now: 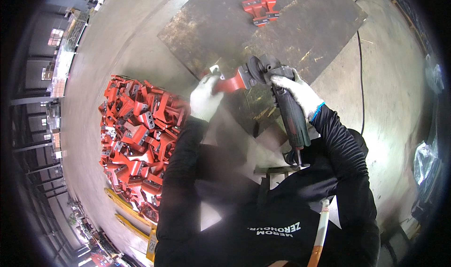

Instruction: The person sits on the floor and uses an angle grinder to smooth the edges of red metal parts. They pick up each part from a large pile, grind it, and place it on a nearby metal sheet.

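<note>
My left hand [205,98], in a white glove, grips a red metal bracket [231,82] and holds it over the dark steel plate [221,27]. My right hand [299,93], also gloved, is wrapped around the body of a dark angle grinder [284,105]. The grinder's disc [256,69] touches the right end of the bracket. The grinder's handle points back toward my body.
A big heap of red metal brackets [136,135] lies on the concrete floor at my left. Two more red brackets [261,8] rest at the plate's far edge. A black cable [361,79] runs along the floor on the right. Yellow bars [124,206] lie near the heap.
</note>
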`<action>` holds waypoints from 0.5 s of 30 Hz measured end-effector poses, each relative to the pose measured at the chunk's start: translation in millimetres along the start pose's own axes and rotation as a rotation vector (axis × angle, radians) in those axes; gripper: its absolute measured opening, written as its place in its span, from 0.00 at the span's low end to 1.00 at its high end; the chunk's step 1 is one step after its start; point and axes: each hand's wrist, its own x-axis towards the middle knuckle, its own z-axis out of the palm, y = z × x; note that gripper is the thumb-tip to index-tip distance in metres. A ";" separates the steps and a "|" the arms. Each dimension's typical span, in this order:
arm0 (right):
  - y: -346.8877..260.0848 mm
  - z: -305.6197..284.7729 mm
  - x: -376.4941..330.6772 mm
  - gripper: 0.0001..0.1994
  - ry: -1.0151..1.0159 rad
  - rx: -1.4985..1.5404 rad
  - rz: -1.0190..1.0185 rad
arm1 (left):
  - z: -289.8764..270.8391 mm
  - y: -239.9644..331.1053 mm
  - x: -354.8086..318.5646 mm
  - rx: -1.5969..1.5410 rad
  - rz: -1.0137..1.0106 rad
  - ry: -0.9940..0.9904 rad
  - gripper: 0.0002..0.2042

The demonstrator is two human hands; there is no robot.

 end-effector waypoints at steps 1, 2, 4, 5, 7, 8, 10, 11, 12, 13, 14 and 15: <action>0.7 -0.7 0.6 0.34 -0.025 0.008 -0.005 | 0.7 -1.7 1.4 -0.010 0.014 0.014 0.26; 1.5 -1.9 0.7 0.32 -0.051 0.015 -0.009 | 1.6 -3.7 2.5 -0.021 0.027 0.028 0.26; 3.8 -4.7 -0.2 0.29 -0.098 0.032 0.005 | 3.3 -6.6 2.9 0.018 0.054 0.083 0.26; 5.1 -6.0 -0.6 0.28 -0.120 0.042 0.024 | 1.2 -3.7 3.6 -0.012 0.025 0.089 0.26; 11.7 -10.4 -2.9 0.27 -0.182 -0.049 0.019 | -0.5 -1.3 5.3 0.043 0.070 0.208 0.24; 16.0 -16.1 -3.7 0.27 -0.213 -0.152 -0.034 | 0.3 -1.8 7.6 0.045 0.071 0.216 0.24; 31.5 -28.0 0.2 0.28 -0.258 -0.375 -0.170 | 1.2 -7.0 9.9 0.055 0.068 0.231 0.24; 24.2 -18.9 -4.4 0.28 -0.258 -0.383 -0.164 | 0.8 -9.9 8.6 0.043 0.085 0.248 0.24; 14.4 -8.5 -11.7 0.29 -0.199 -0.182 -0.013 | 0.7 -13.3 7.6 0.051 0.068 0.257 0.24; 10.7 -4.1 -14.8 0.31 -0.169 -0.102 0.040 | 0.2 -16.0 7.4 0.059 0.054 0.266 0.24; 7.2 0.2 -18.1 0.32 -0.135 -0.019 0.090 | 0.6 -19.6 7.3 0.068 0.040 0.274 0.24; 11.5 -1.0 -15.9 0.34 -0.134 -0.058 0.046 | 3.6 -26.1 7.9 0.047 0.042 0.286 0.24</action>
